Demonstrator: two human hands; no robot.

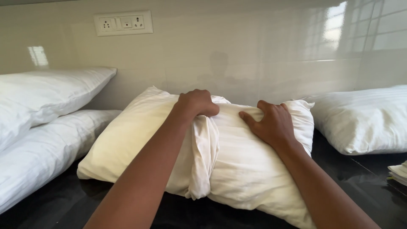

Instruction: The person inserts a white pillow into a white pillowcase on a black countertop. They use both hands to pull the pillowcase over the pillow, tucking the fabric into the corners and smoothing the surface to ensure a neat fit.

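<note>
**Two hands on a half-cased pillow at the dark bench**

A cream pillow (127, 144) lies across the middle of the dark, glossy bench (364, 186), its far edge close to the tiled wall (237, 55). A white pillowcase (250, 165) covers its right part, and the open edge of the case is bunched into a thick fold running from the far side to the near side across the pillow's middle.

The person's left hand (196, 103) is closed in a fist on the far end of that bunched fold, fingers curled tight around the cloth. The right hand (271, 123) lies on the cased part just to the right, fingers bent over the pillow's far edge and thumb spread out to the left (whether it pinches the cloth or only presses on it cannot be told).

At the left, two white pillows (46, 127) are stacked, the upper one overhanging the lower, and the lower reaches close to the cream pillow's left corner. At the right another white pillow (364, 118) with a faint stripe weave lies near the cased end, apart from it. A small pile of folded white cloth (399, 173) shows at the right edge, near side.

On the wall, far left, sits a white rectangular socket plate (123, 23) with a switch. Window light reflects in the tiles at the far right.
</note>
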